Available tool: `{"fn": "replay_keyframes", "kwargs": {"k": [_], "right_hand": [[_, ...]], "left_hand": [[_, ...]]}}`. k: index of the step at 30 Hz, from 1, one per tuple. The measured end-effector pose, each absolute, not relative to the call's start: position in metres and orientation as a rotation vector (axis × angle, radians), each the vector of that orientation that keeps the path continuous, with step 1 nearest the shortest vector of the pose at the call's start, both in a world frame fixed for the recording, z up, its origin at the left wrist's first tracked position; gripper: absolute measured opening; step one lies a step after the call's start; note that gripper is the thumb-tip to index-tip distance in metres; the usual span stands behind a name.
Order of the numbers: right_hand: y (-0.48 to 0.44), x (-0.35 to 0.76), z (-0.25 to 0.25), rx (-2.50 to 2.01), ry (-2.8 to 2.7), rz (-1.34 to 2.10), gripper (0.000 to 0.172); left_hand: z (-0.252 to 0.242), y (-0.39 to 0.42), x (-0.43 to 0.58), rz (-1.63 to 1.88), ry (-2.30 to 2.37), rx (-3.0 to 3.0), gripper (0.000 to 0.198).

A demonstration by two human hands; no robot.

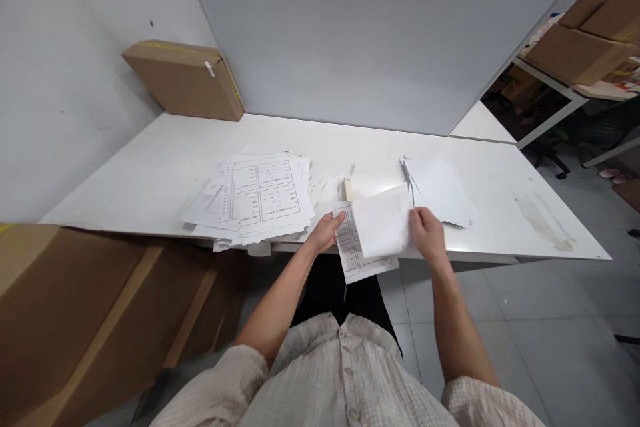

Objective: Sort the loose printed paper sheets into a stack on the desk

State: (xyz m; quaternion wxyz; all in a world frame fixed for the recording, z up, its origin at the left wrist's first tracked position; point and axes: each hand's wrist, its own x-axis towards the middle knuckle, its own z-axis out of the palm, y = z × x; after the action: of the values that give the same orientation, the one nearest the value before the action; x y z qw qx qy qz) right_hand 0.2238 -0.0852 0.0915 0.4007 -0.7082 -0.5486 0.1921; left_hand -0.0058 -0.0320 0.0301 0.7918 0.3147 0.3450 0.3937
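My left hand (326, 229) pinches the left edge of a printed sheet (356, 267), thumb on top, just off the table's front edge. My right hand (427, 232) is closed on the right edge of a blank-looking white sheet (383, 223), which overlaps the printed one and is slightly blurred. Whether the two are separate sheets or one folded piece, I cannot tell. Beyond them a small cream-coloured block (348, 189) stands on the table. To the right lies a pile of white sheets (440, 190), partly behind my right hand. On the left is a loose, uneven stack of printed sheets (265, 197).
The white table (135, 173) meets a grey panel (340, 40) at the back. A cardboard box (185, 83) leans at the back left. Large cardboard boxes (70, 307) stand below on the left. More boxes (580, 47) rest on another table at the right.
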Motion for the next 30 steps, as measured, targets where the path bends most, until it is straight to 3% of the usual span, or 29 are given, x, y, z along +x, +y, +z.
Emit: {"fn": "replay_keyframes", "kwargs": {"k": [4, 12, 19, 26, 30], "right_hand": [[-0.079, 0.220, 0.070, -1.963, -1.386, 0.360, 0.032], [-0.092, 0.238, 0.095, -1.870, -1.305, 0.453, 0.030], [-0.074, 0.197, 0.054, -1.969, -1.474, 0.349, 0.034], [-0.077, 0.181, 0.050, -1.953, -1.493, 0.391, 0.044], [-0.076, 0.194, 0.065, -1.643, -1.319, 0.700, 0.051]], "left_hand": [[0.031, -0.032, -0.005, 0.877, 0.722, 0.633, 0.043], [0.033, -0.030, -0.004, 0.872, 0.737, 0.623, 0.037], [0.032, -0.033, -0.003, 0.874, 0.721, 0.684, 0.053], [0.025, -0.034, -0.002, 0.980, 0.800, 0.805, 0.059], [0.050, -0.037, -0.005, 1.021, 0.823, 1.013, 0.048]]}}
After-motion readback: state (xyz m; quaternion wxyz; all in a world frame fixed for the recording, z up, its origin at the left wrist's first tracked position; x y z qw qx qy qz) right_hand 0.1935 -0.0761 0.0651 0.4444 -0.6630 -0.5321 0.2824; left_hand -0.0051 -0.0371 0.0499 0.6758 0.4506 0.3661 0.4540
